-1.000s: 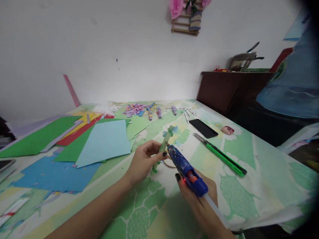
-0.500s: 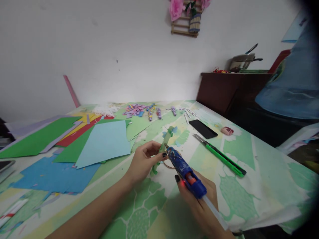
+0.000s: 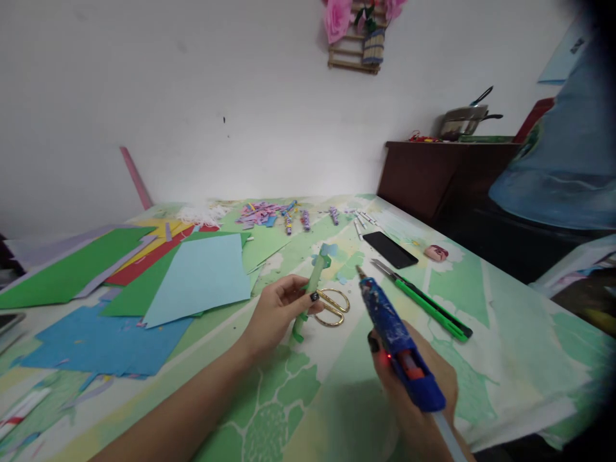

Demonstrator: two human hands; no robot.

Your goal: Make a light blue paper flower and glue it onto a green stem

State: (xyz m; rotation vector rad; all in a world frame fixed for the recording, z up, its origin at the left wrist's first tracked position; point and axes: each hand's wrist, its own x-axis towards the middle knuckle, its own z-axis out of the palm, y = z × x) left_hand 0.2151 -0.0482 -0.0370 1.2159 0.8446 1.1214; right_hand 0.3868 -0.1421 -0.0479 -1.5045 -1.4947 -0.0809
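Note:
My left hand point(image 3: 283, 310) pinches a green paper roll point(image 3: 315, 276) between thumb and fingers; curled green bits show at its lower end and light blue paper pieces at its top. My right hand point(image 3: 418, 378) is wrapped round a blue glue gun point(image 3: 392, 327), its nozzle pointing up and left, apart from the roll. A small red light glows by my right thumb. Gold-handled scissors point(image 3: 334, 307) lie just right of my left hand, their blades hidden.
Coloured paper sheets point(image 3: 202, 273) cover the table's left side. Paper scraps point(image 3: 260, 215) and small decorated rolls point(image 3: 306, 220) lie at the back. A black phone point(image 3: 389, 249), a green cutter point(image 3: 433, 308) and a pinkish object point(image 3: 436, 253) are on the right.
My right hand has drawn the glue gun away from the green roll, rightward and slightly down. The scissors' handles now show more fully. My left hand keeps its hold on the roll.

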